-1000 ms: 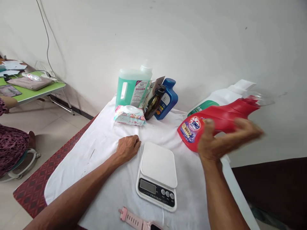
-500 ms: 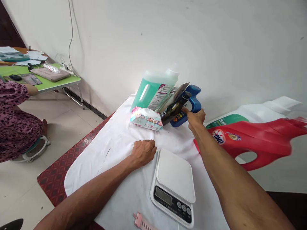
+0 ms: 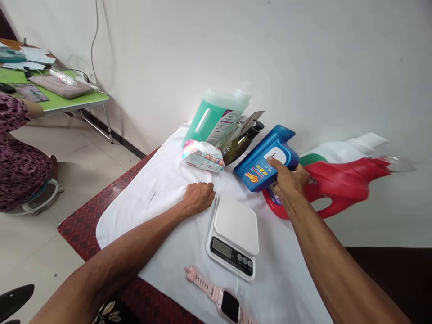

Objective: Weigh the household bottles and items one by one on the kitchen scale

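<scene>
My right hand [image 3: 290,177] is wrapped round a blue plastic bottle [image 3: 261,164] with a white and yellow label, the thumb lying on its label side. The bottle leans to the right, just in front of a red OMO detergent bottle [image 3: 340,182]. My left hand [image 3: 198,198] rests on the white cloth with its fingers curled, and I see nothing in it. Right beside that hand is a white digital scale [image 3: 236,225] with a bare platform. Behind the left hand lies a pack of wipes [image 3: 203,157], next to a dark green pump bottle [image 3: 239,145].
A large jug of green liquid [image 3: 212,119] stands by the wall. A white bottle [image 3: 347,148] is behind the red one. A pink smartwatch [image 3: 227,303] lies at the table's near edge. To the left, a person [image 3: 27,166] sits at a green table [image 3: 64,103].
My right hand has brought the blue bottle rightward and nearer, away from the pump bottle, turning its label into view. My left hand stays on the cloth. The view has shifted slightly.
</scene>
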Action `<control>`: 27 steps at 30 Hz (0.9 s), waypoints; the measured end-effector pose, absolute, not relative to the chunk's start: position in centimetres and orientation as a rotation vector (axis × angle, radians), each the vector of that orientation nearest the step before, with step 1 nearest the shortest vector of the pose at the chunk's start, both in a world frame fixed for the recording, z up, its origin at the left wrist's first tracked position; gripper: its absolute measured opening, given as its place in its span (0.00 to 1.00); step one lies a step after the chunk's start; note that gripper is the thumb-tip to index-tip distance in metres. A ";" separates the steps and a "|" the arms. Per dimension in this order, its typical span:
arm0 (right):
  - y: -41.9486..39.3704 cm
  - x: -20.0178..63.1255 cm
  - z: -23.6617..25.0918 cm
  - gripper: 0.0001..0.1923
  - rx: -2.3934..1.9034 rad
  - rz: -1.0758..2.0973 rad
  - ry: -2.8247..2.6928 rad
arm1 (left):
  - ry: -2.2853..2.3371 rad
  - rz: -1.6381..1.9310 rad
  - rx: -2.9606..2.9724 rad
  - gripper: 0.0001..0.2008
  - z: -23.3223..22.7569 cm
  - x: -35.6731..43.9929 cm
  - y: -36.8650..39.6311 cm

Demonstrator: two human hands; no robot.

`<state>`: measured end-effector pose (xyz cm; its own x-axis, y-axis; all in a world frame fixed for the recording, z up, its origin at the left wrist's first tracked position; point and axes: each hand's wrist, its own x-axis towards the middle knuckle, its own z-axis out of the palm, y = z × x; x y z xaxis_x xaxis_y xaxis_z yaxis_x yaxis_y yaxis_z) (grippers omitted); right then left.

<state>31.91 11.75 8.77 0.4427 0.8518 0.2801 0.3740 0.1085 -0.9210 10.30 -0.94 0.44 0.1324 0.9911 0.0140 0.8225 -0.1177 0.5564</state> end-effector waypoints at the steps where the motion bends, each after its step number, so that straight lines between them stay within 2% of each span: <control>1: 10.8 32.3 9.4 0.17 -1.464 0.489 -1.119 | 1.745 0.555 2.000 0.14 0.4 10.3 -0.9; 9: 1.0 34.7 13.1 0.22 -1.296 0.499 -1.088 | 1.740 0.596 1.994 0.14 -0.2 10.3 -1.0; 16: -6.5 33.4 11.0 0.29 -1.333 0.698 -1.024 | 1.761 0.606 2.015 0.15 -0.4 10.2 -1.0; 23: -8.3 33.2 9.2 0.32 -1.372 0.673 -1.068 | 1.763 0.629 2.043 0.15 -0.6 10.2 -0.7; 27: -8.9 33.7 8.7 0.30 -1.348 0.719 -1.127 | 1.773 0.605 2.027 0.14 -0.3 10.2 -0.8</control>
